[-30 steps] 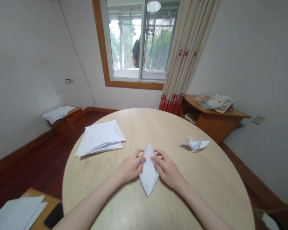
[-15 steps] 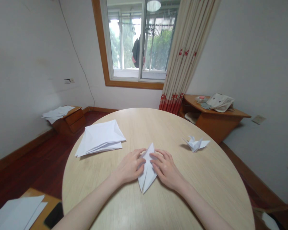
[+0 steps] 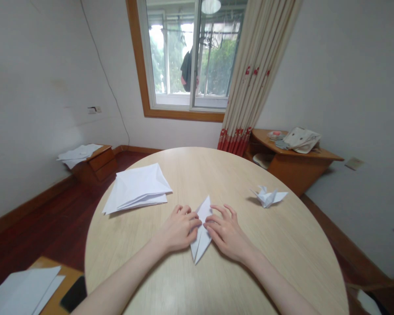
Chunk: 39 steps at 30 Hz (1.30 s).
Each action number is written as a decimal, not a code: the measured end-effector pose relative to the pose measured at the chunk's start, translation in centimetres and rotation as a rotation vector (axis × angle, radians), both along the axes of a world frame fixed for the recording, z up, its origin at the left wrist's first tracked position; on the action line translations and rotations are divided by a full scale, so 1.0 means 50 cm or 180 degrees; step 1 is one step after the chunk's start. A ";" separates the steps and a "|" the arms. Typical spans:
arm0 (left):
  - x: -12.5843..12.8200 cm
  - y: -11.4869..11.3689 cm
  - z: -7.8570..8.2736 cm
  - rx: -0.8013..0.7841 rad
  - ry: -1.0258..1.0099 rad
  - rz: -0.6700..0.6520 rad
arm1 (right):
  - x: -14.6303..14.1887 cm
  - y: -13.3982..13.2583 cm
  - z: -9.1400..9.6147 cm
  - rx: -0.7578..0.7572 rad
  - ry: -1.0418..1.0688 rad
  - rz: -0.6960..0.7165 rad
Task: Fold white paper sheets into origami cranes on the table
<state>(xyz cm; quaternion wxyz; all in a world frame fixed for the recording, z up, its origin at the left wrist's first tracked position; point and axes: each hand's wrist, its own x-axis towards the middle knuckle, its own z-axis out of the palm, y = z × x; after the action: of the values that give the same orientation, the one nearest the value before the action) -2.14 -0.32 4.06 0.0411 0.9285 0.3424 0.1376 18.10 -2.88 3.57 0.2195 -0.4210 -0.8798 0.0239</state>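
Observation:
A white folded paper (image 3: 202,239), shaped like a long diamond with a slit in its near end, lies on the round table (image 3: 197,288). My left hand (image 3: 181,229) holds its left side, fingers bent and thumb pressed on the paper. From the right, my right hand (image 3: 228,232) has its fingertips on the middle of the paper, with some fingers curled above the edge. The fingertips of both hands almost meet at the centre line and hide part of the folds.
A stack of white paper sheets (image 3: 141,188) lies at the table's left. On the right stands a folded paper crane (image 3: 267,197). Lower left, a dark phone (image 3: 74,295) and more sheets (image 3: 22,288) rest on a stool. A corner desk (image 3: 292,159) stands behind.
Both hands' fingertips have come inward to the paper's middle. Some right-hand fingers have lifted near the upper edge, and the paper looks narrower between the hands.

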 end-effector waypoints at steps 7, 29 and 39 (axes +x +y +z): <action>0.000 0.002 0.002 0.0050 0.0054 0.0012 | 0.005 0.004 0.002 0.0010 -0.0009 0.0048; 0.005 0.000 0.010 0.0296 0.0254 0.0074 | 0.016 0.017 0.003 0.0127 -0.0094 0.0048; 0.001 0.004 0.000 0.0190 0.0146 0.0029 | 0.018 0.016 0.006 -0.0014 -0.0222 0.0053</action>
<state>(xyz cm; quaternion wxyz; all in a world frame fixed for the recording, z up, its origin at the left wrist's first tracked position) -2.11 -0.13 4.05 0.0049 0.9307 0.3432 0.1265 18.99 -2.06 3.85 0.1877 -0.4146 -0.8903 0.0130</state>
